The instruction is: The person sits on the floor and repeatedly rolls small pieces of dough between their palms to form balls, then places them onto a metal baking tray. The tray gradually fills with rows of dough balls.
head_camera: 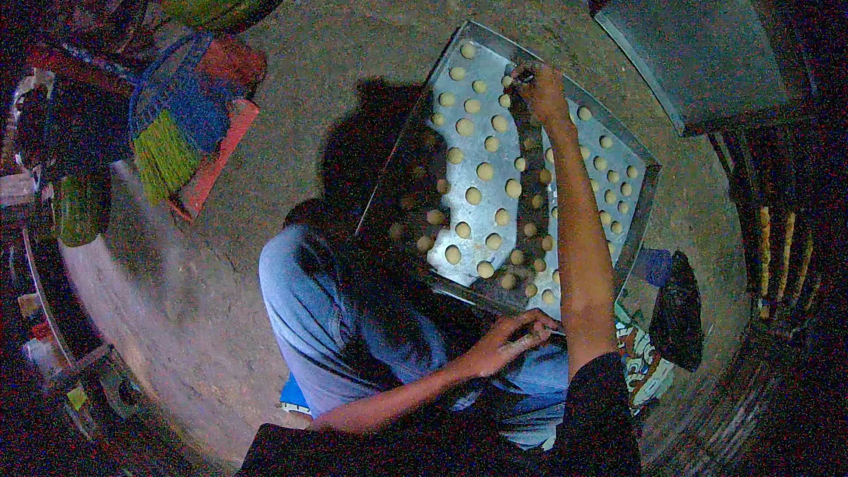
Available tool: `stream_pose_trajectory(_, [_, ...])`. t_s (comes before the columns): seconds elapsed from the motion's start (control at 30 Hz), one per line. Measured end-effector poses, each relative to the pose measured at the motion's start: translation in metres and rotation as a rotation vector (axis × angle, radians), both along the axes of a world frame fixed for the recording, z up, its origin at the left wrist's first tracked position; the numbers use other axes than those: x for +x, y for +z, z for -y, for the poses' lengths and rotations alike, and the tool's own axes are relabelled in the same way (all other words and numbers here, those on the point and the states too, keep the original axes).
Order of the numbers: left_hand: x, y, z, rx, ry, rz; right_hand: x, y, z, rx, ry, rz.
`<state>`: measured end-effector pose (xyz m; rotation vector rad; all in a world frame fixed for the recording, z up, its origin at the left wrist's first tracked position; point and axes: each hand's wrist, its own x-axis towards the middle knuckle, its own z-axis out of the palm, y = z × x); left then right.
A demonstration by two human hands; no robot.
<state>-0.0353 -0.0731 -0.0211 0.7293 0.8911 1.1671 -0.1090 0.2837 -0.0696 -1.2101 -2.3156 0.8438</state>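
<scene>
A large metal baking tray (487,136) lies before me with many small round pale balls, like dough, spread over it. My right hand (540,89) reaches over the tray's far side; its fingers are drawn together beside a pale ball (507,81), and something small and dark shows at the fingertips. Whether they grip anything is unclear. My left hand (513,344) rests at the tray's near edge, with fingers bent and the fingertips close to the rim. Shadows of my head and arm fall across the tray's left part and middle.
A green-bristled broom (165,156) and a red dustpan (222,162) lie on the concrete floor at left. A large grey metal panel (702,40) stands at upper right. A black plastic bag (677,311) and a patterned sack (642,364) are right of my legs.
</scene>
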Motion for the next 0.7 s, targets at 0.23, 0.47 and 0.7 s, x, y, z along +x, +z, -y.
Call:
stream_pose_trajectory(0.23, [0.000, -0.002, 0.004, 0.007, -0.016, 0.017, -0.003, 0.013, 0.012, 0.149, -0.029, 0.229])
stream_pose_trajectory(0.47, [0.000, 0.002, 0.007, -0.024, -0.022, 0.012, -0.004, 0.018, 0.018, 0.322, 0.039, 0.356])
stream_pose_trajectory(0.7, [-0.001, -0.006, 0.007, -0.008, -0.023, 0.021, 0.000, -0.005, 0.002, 0.425, 0.111, 0.271])
